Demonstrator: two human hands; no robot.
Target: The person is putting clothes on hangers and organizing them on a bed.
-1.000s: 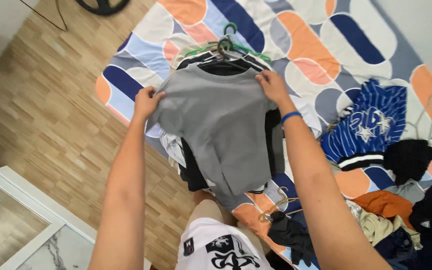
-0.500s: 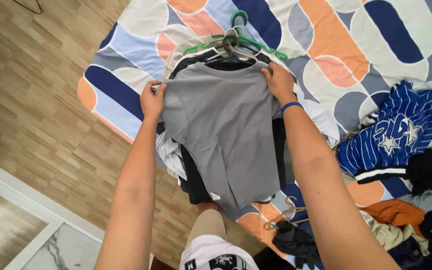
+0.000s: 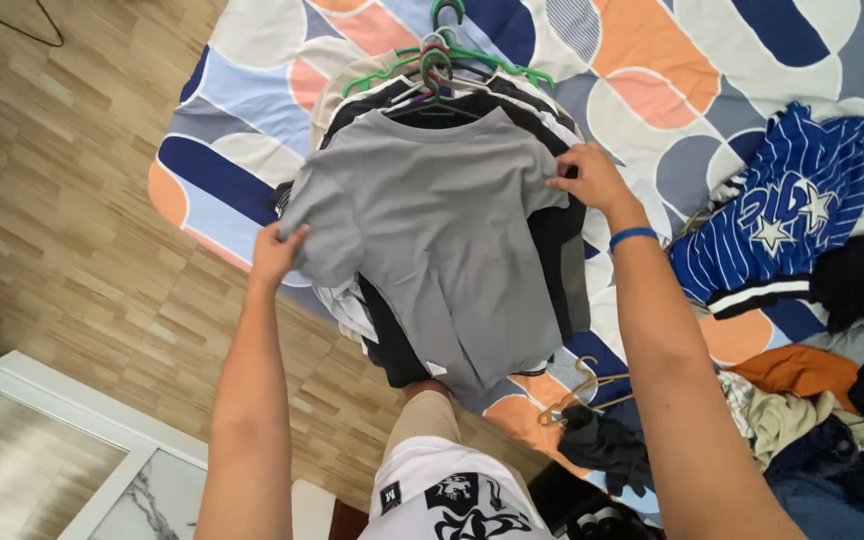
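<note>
While the grey T-shirt lay lengthwise toward the person, the left hand pinched its near sleeve hem and the right hand pinched the opposite sleeve.

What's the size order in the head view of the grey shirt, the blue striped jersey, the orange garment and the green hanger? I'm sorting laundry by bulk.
1. Grey shirt, clearly largest.
2. Blue striped jersey.
3. Orange garment and green hanger: both partly hidden, so I can't rank them.
</note>
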